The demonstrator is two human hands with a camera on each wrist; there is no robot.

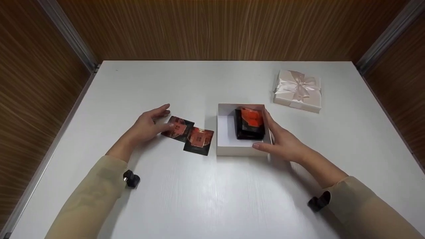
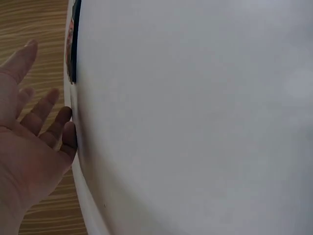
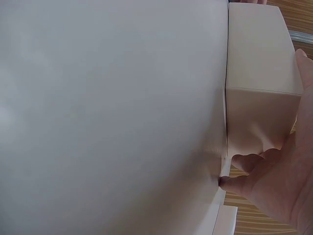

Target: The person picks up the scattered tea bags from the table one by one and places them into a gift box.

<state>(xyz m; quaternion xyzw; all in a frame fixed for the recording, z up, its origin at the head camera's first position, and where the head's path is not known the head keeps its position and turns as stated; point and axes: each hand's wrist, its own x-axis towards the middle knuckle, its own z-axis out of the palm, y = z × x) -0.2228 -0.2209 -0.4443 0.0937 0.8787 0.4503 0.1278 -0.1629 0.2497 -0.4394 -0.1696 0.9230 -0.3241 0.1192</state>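
Observation:
My left hand (image 1: 146,124) hovers beside two dark square sachets with red labels, its fingers spread and nothing gripped. The thumb lies over the left sachet (image 1: 181,128); whether it touches is hard to tell. The right sachet (image 1: 198,141) overlaps its neighbour's corner. In the left wrist view the left hand (image 2: 34,147) shows loosely bent fingers. My right hand (image 1: 287,142) holds the white open box (image 1: 242,151) by its front right corner, thumb at the front rim and fingers along the right wall. Inside, a stack of dark sachets (image 1: 250,124) fills the right side.
A cream box lid (image 1: 297,91) with a satin ribbon bow lies at the back right of the white table (image 1: 199,192). Wood-patterned panels (image 1: 206,30) stand behind the table and on both sides.

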